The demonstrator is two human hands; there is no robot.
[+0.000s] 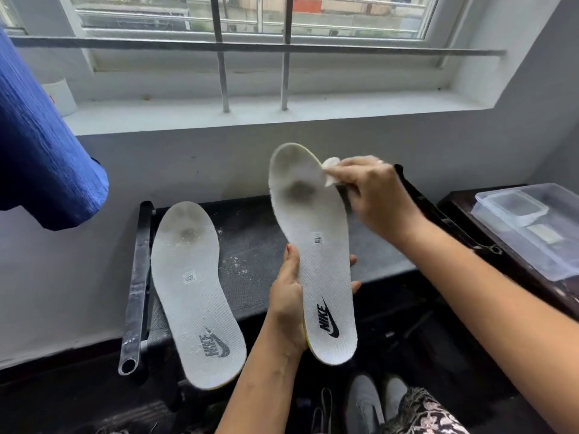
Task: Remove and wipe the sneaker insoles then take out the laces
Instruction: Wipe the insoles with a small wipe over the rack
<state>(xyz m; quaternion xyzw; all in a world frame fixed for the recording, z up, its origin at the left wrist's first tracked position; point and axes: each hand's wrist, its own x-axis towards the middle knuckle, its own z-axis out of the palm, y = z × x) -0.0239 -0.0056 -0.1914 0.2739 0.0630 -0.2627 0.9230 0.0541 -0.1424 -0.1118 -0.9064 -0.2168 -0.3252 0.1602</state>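
Your left grip (289, 300) clasps the insole (322, 267) by its heel half, toe away from you; right grip (376, 198) pinches the wipe (330, 163) at the insole's toe edge; the stain (299, 192) lies heelward of it.

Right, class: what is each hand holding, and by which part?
The left hand grips the raised insole around its heel half; the right hand pinches a white wipe at the insole's toe end.

Facing me: barred window (250, 17), daylight coming in over a pale sill (344, 112), a white cup (62, 97) sitting at its left end. White wall (188, 161) below. Against it I am seeing a dark bench (250, 227) with a scuffed black metal frame (138, 277). Blue cloth (40, 151) is hanging at my left; clear plastic boxes (545, 233) are resting on a dark table (460, 202) at my right
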